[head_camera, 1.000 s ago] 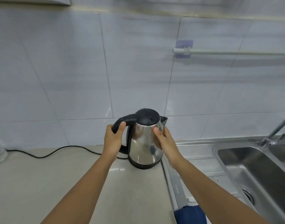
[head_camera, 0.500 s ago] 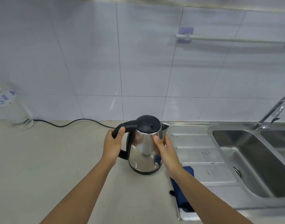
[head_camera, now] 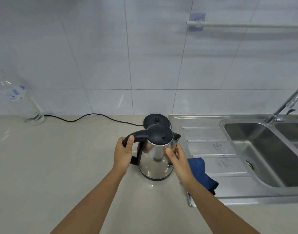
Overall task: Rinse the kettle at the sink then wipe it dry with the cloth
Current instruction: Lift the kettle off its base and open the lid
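Observation:
A steel kettle [head_camera: 155, 160] with a black lid and handle is held upright over the countertop, in front of its round black base [head_camera: 155, 119]. My left hand [head_camera: 123, 153] is wrapped around the black handle. My right hand [head_camera: 176, 157] presses against the steel body just under the spout. A dark blue cloth [head_camera: 201, 174] lies on the sink's drainboard, partly hidden behind my right forearm. The steel sink basin [head_camera: 263, 154] and its tap [head_camera: 286, 103] are to the right.
The base's black cord [head_camera: 87, 116] runs left along the wall towards a clear plastic bottle [head_camera: 21, 102] at the back left. A towel rail [head_camera: 246, 25] hangs on the tiled wall above the sink. A ribbed drainboard [head_camera: 210, 137] sits between kettle and basin.
The kettle has come off its base and nearer to me; the base now shows behind it. Both hands keep the same grip. The view has tilted down.

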Motion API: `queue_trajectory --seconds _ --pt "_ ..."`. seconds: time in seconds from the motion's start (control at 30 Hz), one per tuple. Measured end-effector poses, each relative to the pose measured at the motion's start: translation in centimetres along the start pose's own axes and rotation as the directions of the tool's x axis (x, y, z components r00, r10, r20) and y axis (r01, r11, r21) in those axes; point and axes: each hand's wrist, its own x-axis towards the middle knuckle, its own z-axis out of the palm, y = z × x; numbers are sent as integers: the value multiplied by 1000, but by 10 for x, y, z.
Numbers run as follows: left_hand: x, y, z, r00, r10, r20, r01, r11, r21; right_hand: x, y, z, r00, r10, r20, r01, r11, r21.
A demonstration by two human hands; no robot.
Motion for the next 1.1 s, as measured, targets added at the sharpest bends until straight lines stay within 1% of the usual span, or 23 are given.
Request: queue_trajectory --seconds 0.13,0.23,0.3,0.37,0.4,0.43,0.5,0.57,0.63,0.67,0.77,0.87,0.97,1.1 --pt "-1 5 -9 996 -31 85 28 999 39 -2 -2 2 1000 5 12 -5 1000 15" --pt "-1 17 -13 996 -14 87 12 1000 21 -3 -5 1 1000 29 9 -29 999 33" --pt "1 32 -11 993 76 85 -80 996 39 -4 -8 2 998 51 -19 -50 998 44" --pt "4 55 -4 966 216 142 -234 963 130 -3 -13 3 994 57 -94 -52 997 55" --pt "6 67 2 937 288 199 -324 927 187 -2 -17 4 990 57 -127 -49 997 65" --pt "9 78 9 898 348 268 -415 874 255 1 -19 5 991 54 -124 -44 996 77" --pt "14 95 23 812 402 424 -568 713 411 6 -18 10 996 33 -89 -25 995 95" --pt "21 102 35 755 369 542 -645 564 516 8 -9 14 995 -2 -102 15 992 121" --pt "27 101 42 737 307 602 -665 486 567 7 2 18 994 16 -108 -2 991 131" --pt "29 99 44 742 274 612 -657 480 581 6 8 19 993 34 -112 -20 992 121" --pt "30 93 46 779 177 602 -590 533 607 6 17 23 987 69 -148 -52 992 116" --pt "33 95 46 779 97 619 -567 530 631 9 19 27 979 82 -186 -58 990 129" --pt "35 97 46 776 80 625 -560 544 625 11 18 32 968 61 -244 -32 992 121" --pt "33 96 47 782 98 615 -550 572 608 11 19 38 957 61 -283 -19 988 150"
